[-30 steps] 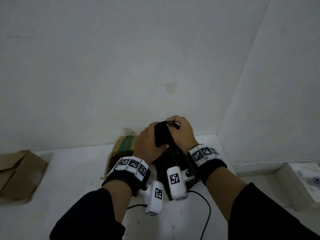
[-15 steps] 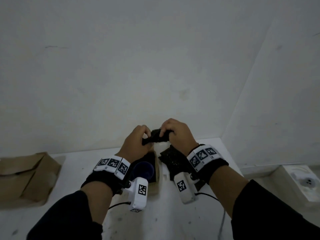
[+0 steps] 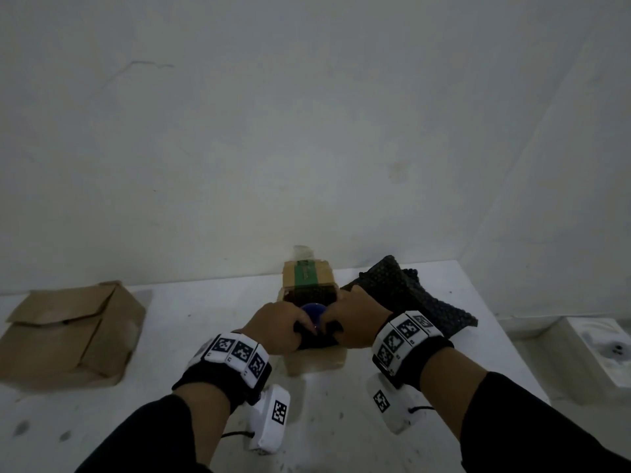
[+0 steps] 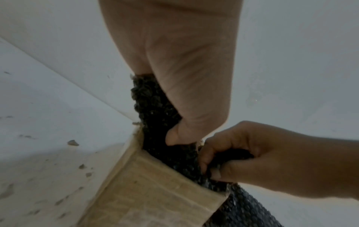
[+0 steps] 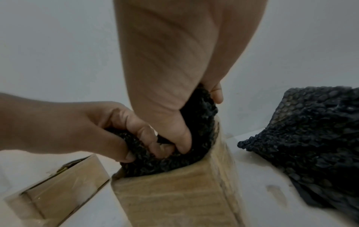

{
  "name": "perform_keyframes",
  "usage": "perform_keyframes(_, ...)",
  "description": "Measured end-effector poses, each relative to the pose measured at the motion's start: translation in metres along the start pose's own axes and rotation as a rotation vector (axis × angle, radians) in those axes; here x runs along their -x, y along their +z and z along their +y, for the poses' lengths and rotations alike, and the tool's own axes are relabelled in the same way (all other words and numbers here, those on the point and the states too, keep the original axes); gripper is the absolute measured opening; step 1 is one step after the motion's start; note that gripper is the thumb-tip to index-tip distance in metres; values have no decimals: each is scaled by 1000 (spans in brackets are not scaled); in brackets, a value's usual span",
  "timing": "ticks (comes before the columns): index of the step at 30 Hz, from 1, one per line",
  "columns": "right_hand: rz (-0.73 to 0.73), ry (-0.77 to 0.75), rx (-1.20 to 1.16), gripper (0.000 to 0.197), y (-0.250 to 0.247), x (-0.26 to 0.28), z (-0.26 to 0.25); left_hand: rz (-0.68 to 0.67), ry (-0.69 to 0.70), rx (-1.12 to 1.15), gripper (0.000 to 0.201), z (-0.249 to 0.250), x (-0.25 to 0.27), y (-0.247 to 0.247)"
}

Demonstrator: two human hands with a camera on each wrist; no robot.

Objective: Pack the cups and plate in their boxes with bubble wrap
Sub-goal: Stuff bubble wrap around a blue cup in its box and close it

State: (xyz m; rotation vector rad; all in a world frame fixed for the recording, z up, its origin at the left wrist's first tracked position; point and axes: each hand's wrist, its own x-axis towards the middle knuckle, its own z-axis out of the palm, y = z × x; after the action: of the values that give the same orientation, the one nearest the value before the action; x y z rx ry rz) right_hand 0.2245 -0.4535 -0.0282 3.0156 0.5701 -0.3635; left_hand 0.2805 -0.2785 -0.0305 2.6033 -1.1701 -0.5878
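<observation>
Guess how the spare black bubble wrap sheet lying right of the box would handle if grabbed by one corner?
The spare bubble wrap sheet likely goes floppy: it already lies buckled and humped on the table, not flat. Probably very light for its size, being thin bubbled film. Its bumpy surface should pinch easily, as both hands do with the wrap in the box, though it may drag and unfold.

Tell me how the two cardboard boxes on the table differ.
The middle box stands open, with black bubble wrap and a blue cup inside; the left box lies apart, flaps folded over. Both hands, left and right, grip wrap in the middle box; nothing touches the left box. Both are brown cardboard.
</observation>
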Motion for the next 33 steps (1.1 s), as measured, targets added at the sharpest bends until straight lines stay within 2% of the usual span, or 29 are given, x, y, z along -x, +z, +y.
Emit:
perform_keyframes(6,-188,119,269,27,4,-11,-22,64,85,-219,34,-4,-1,18)
perform_keyframes(8,-227,135,295,30,6,-15,-29,95,79,-218,29,-8,-1,22)
perform_keyframes(12,-324,155,299,44,10,-24,-37,245,44,-68,37,-20,4,31)
perform_keyframes(15,-282,161,240,43,7,-24,-37,410,33,46,43,-29,9,41)
perform_keyframes(17,-144,135,177,34,3,-22,-36,467,-21,153,57,-32,11,46)
perform_keyframes(19,-67,117,108,26,0,-20,-38,483,-95,297,68,-31,11,51)
perform_keyframes(22,-136,160,-36,26,1,-15,-48,458,-179,532,73,-26,10,56)
perform_keyframes(24,-125,183,-106,25,7,-9,-54,454,-191,623,72,-24,8,61)
perform_keyframes(27,-107,192,-192,43,11,-7,-58,459,-177,658,69,-26,5,70)
perform_keyframes(33,-307,256,-213,59,0,-20,-54,458,-165,693,66,-26,7,74)
